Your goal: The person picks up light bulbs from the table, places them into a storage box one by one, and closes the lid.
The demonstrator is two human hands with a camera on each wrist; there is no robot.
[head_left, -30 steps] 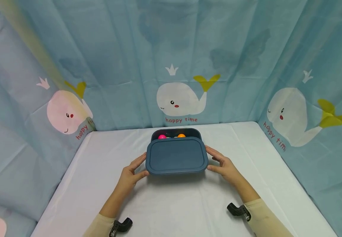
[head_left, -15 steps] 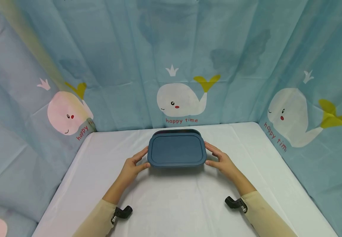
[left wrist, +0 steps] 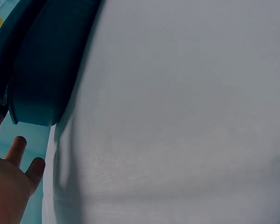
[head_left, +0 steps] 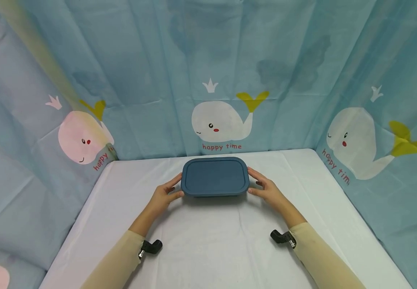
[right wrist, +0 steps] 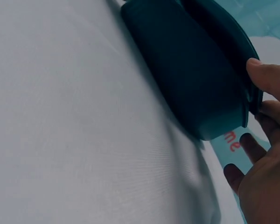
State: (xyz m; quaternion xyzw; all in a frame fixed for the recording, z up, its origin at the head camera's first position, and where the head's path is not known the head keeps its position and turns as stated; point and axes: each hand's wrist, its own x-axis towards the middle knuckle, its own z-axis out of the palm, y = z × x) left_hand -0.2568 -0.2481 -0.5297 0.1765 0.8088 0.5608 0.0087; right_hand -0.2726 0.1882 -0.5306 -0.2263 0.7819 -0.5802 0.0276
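A dark blue rounded-rectangle lid lies over the top of a matching box at the far middle of the table. My left hand holds the lid's left end, thumb at the near corner and fingers farther along the edge. At the opposite end my right hand grips the lid the same way. In the right wrist view the lid sits at the box's rim, with a dark gap showing beneath its edge. The box's contents are hidden.
A white cloth covers the table. Behind it and along both sides hangs a light blue curtain with whale prints. Black camera mounts are worn at both wrists.
Both hands have moved the lid forward, away from the body, until it covers the box opening. The pink and orange balls seen inside a second ago are now hidden.
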